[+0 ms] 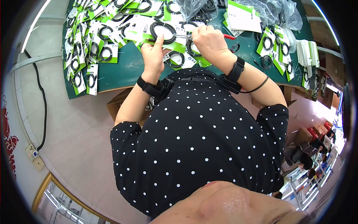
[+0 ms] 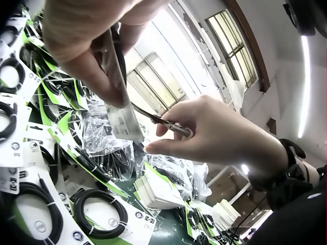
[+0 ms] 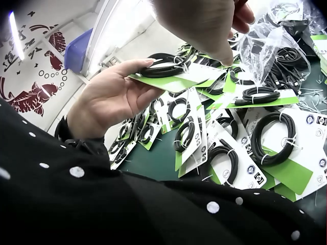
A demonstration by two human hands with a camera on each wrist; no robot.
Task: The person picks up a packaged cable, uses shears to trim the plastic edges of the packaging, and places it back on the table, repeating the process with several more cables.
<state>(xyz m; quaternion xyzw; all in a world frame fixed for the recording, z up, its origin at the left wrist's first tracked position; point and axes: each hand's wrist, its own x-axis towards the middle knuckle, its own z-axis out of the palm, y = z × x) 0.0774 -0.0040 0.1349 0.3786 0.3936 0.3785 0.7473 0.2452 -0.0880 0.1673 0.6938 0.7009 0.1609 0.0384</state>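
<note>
Room: pale tiled floor, wall with red fish decoration, strip lights overhead, seated people far off at the right. Landmark for all places: the held card, white and green.

1. Table, dark green top; lies beneath and around the held card.
2. Pile of carded cables, black coils on white and green cards, overlapping; left of the held card and beyond it.
3. Clear plastic bags, crumpled; beyond the held card and to its right. Loose black cables lie in and beside the nearer bag.
4. Smaller group of carded cables; well to the right of the held card.
5. Stack of white cards, green-edged; beyond the held card, to the right.
6. Row of white cards; far right of the held card, near the table's edge.
7. Left hand, black strap at wrist; grips the held card, thumb on top at the coil, fingers beneath.
8. Right hand, black strap at wrist; fingers curled round the red-handled tool, just right of the held card.
9. Red-handled tool, metal tip at the coil; whether it touches the white tie cannot be told.
10. Black cable coil, on the held card.
11. White tie, around the coil.
</note>
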